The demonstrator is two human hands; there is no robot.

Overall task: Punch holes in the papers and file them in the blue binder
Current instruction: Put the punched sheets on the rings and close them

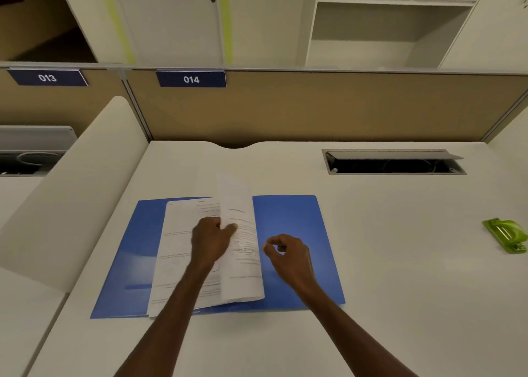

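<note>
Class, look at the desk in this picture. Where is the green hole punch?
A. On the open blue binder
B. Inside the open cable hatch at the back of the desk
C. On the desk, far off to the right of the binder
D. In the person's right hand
C: the green hole punch lies on the desk, well right of the open blue binder, apart from both hands; the right hand holds nothing.

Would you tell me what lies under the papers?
The open blue binder lies under the papers; its spine and any rings are covered. The left hand lifts one sheet.
</note>
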